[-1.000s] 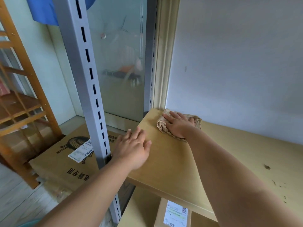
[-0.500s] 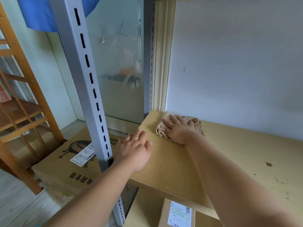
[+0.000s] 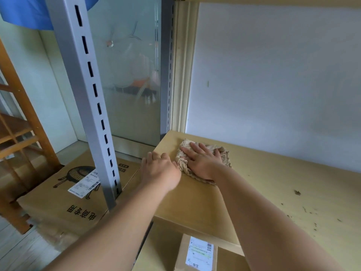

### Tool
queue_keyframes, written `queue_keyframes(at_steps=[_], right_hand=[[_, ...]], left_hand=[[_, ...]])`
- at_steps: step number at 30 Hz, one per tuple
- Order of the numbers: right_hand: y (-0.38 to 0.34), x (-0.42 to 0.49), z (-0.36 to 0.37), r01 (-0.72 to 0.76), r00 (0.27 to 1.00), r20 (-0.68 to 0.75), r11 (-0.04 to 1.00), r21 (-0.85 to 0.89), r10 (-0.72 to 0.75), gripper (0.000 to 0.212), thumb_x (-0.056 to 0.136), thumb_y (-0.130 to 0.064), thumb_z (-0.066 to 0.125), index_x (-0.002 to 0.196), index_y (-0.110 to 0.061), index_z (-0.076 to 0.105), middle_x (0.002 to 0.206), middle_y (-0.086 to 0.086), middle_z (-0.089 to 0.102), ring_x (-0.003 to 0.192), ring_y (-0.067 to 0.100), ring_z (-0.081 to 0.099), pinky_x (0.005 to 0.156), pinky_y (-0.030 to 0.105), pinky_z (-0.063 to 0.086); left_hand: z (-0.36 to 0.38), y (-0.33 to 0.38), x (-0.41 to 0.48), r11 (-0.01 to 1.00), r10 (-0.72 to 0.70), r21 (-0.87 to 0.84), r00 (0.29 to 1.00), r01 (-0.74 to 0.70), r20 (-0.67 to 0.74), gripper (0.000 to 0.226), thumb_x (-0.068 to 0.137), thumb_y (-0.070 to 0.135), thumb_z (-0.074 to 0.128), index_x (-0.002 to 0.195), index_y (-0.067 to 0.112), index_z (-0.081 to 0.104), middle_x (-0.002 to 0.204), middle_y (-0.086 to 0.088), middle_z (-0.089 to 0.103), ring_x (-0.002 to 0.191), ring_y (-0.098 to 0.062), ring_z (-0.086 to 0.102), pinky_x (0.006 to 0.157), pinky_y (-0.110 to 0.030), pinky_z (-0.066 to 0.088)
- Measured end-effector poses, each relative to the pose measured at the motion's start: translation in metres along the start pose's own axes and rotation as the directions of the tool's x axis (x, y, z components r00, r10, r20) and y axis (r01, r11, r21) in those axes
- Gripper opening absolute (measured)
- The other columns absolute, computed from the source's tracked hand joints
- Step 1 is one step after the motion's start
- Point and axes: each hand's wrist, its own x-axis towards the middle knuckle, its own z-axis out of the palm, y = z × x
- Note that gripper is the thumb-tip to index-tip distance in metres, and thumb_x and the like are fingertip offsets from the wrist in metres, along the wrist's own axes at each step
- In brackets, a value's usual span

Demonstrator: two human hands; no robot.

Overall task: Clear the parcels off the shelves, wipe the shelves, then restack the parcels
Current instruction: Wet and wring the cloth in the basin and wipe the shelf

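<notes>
My right hand (image 3: 201,162) presses flat on a beige rag (image 3: 224,156) at the far left corner of the light wooden shelf (image 3: 263,184). My left hand (image 3: 160,171) rests at the shelf's left edge, fingers relaxed, right beside the rag. Dark crumbs of dirt (image 3: 297,192) lie scattered on the right part of the shelf. A small labelled parcel (image 3: 199,253) sits on the shelf below. A large cardboard box (image 3: 64,194) with a grill drawing and a shipping label lies on the floor to the left.
A grey slotted metal upright (image 3: 91,106) stands at the shelf's front left corner. Frosted glass (image 3: 130,81) is behind it and a white wall (image 3: 273,79) backs the shelf. A wooden ladder-like rack (image 3: 21,122) stands at far left.
My left hand has moved forward along the shelf's left edge, closer to the rag. The right hand stays flat on the rag near the corner, shifted only slightly.
</notes>
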Motion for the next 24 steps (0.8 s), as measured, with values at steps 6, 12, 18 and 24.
queue_keyframes(at_steps=[6,12,18,24], right_hand=[[0.048,0.023,-0.011,-0.092,0.995,-0.023,0.996,0.002,0.092,0.049,0.1,-0.048,0.016,0.148,-0.046,0.007,0.159,-0.011,-0.003,0.146,0.015,-0.006,0.115,0.054,-0.005],[0.124,0.007,-0.02,-0.256,0.965,-0.059,0.967,-0.003,0.255,0.047,0.1,-0.048,0.015,0.147,-0.045,0.014,0.158,-0.013,0.008,0.146,0.016,0.006,0.116,0.052,0.003],[0.129,0.002,-0.018,-0.315,0.948,-0.054,0.949,0.005,0.315,0.049,0.1,-0.045,0.015,0.148,-0.043,0.013,0.159,-0.012,0.006,0.146,0.017,0.002,0.115,0.055,-0.001],[0.051,0.037,-0.015,-0.2,0.979,-0.027,0.98,0.004,0.2,0.052,0.099,-0.051,0.014,0.149,-0.039,0.009,0.16,-0.005,-0.002,0.146,0.021,-0.004,0.112,0.057,-0.003]], left_hand=[[0.013,0.003,-0.002,0.994,-0.033,-0.111,0.996,0.023,-0.086,0.053,0.098,0.039,0.027,0.14,0.007,0.03,0.155,-0.017,0.017,0.145,-0.027,0.008,0.118,-0.038,0.007],[0.012,0.004,-0.004,0.997,-0.02,-0.082,0.995,0.012,-0.097,0.051,0.099,0.037,0.023,0.139,0.006,0.031,0.153,-0.019,0.02,0.144,-0.028,0.012,0.117,-0.038,0.011],[0.013,0.007,-0.005,0.998,-0.025,-0.054,0.994,0.019,-0.107,0.053,0.099,0.036,0.022,0.14,0.004,0.03,0.153,-0.02,0.021,0.143,-0.029,0.014,0.117,-0.039,0.013],[0.015,0.008,-0.002,0.998,-0.029,-0.054,0.993,0.024,-0.112,0.052,0.099,0.035,0.024,0.14,0.003,0.029,0.154,-0.02,0.018,0.145,-0.029,0.011,0.118,-0.037,0.01]])
